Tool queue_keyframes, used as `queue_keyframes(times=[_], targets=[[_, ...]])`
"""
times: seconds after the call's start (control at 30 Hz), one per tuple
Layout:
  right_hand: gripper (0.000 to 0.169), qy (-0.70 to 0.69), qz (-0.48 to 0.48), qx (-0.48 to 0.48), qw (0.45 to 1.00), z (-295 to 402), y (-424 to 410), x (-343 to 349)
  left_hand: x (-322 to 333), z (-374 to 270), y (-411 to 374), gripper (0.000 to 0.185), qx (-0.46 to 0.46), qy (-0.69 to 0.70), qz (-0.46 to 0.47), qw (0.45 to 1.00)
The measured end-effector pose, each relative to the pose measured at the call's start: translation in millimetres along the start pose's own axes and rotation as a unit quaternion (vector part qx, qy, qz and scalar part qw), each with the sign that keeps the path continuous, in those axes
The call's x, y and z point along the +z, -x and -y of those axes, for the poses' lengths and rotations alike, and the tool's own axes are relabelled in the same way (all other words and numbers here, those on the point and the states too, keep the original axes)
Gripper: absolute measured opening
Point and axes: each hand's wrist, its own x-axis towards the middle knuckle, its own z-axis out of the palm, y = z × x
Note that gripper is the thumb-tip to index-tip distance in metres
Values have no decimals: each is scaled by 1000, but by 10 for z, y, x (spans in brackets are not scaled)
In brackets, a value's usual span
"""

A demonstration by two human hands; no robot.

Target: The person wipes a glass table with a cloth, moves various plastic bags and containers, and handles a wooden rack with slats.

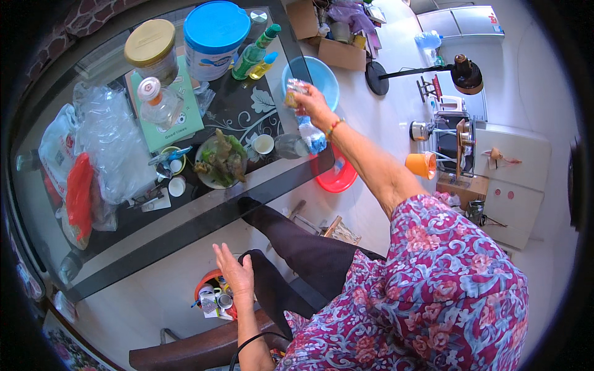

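Note:
My right hand (pixel 315 104), with a beaded bracelet at the wrist, grips a small shiny plastic packet (pixel 296 92) above the corner of the glass table (pixel 260 188). Just below it lies a blue and white cloth (pixel 312 135), beside a clear glass (pixel 290 146) and a white paper cup (pixel 263 144). A light blue basin (pixel 327 79) stands on the floor beyond the corner. My left hand (pixel 236 273) is empty with its fingers apart, over a red bin (pixel 211 278) on the floor. A plate of wilted green leaves (pixel 221 160) is on the table between the hands.
On the table are a blue-lidded tub (pixel 216 39), a gold-lidded jar (pixel 151 46), a green bottle (pixel 255 53), a green notebook (pixel 171 127), clear plastic bags (pixel 111 139) and a red bag (pixel 80 199). A red basin (pixel 336 178), a floor lamp (pixel 413 72) and cardboard boxes (pixel 341 54) stand beyond.

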Motion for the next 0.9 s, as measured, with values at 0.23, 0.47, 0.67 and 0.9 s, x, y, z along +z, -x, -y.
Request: queue_keyframes(times=[0.23,0.47,0.67,0.9], targets=[[42,56,-15,-9,998,49,-692,113,-34,49,-107,59,-23,-5,-1,1000],[45,156,-49,-25,986,23,-960,222,36,73,-157,55,-41,-6,-17,999],[51,359,-129,-112,918,92,-1000,194,95,37,-86,52,-56,23,-41,997],[28,139,-19,-28,990,-279,-174,240,31,704,350,49,-93,54,-110,988]])
